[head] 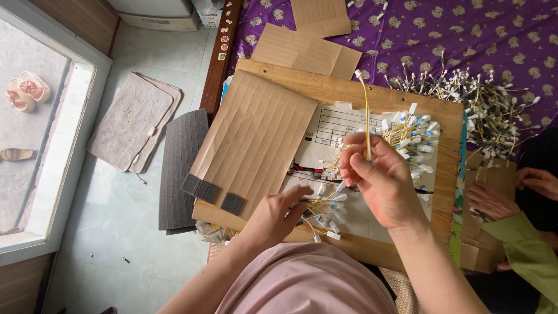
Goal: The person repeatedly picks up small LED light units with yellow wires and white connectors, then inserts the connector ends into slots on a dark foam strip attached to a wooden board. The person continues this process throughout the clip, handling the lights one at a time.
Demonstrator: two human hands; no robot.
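1. The left hand (279,212) rests low on the wooden board (349,87), fingers curled loosely among a small bunch of yellow wires (325,212) with white connectors; no firm grip shows.
2. The right hand (378,180) pinches one yellow wire (366,116) upright, fingers closed on it.
3. Sorting looks under way; the held wire seems due to join a bunch.
4. Farther off lie a corrugated cardboard sheet (256,134), a bigger wire heap (482,104), and a co-worker's hands (494,197).

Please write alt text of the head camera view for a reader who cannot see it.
Seen from above, the right hand lifts one yellow cable over a wooden board, while the left hand rests on a bundle of yellow cables. Ribbed cardboard covers the board's left side; another person's hands are nearby.
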